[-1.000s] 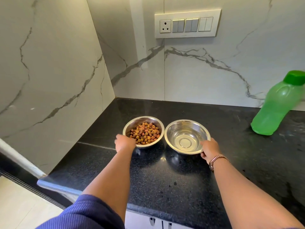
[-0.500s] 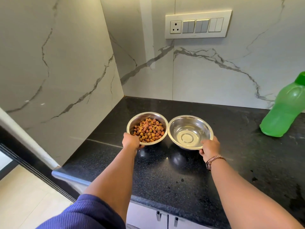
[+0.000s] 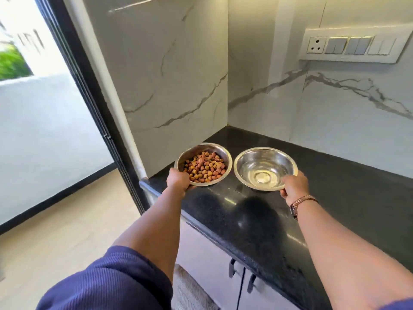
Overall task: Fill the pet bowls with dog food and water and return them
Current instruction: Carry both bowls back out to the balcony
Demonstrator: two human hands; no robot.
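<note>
A kitchen corner is shown, with white marble-look wall panels (image 3: 174, 70) and a speckled black stone countertop (image 3: 263, 222) running off to the right. A white switch plate (image 3: 350, 44) is mounted on the back wall, and pale cabinet doors with dark handles (image 3: 232, 268) are seen under the counter edge. A glass door with a black frame (image 3: 89, 90) is seen off to the left, plus beige floor.

Two bowls are being held up just above the counter, side by side, close but not quite touching as far as can be told. The round steel bowl full of brown dog kibble (image 3: 203, 167) is gripped at its near rim by the left hand (image 3: 178, 181), fingers curled shut around the edge, so the bowl sits just beyond that grip and a bit to its right. The shiny round steel bowl with clear water (image 3: 266, 167) is pinched at its near-right rim by the right hand (image 3: 293, 186), thumb on top, fingers tucked under; the bowl lies beyond and left of that grip. A rose-gold wristwatch (image 3: 301, 204) is worn on the right wrist, and a dark blue ribbed sleeve (image 3: 107, 280) is seen on the left arm.
</note>
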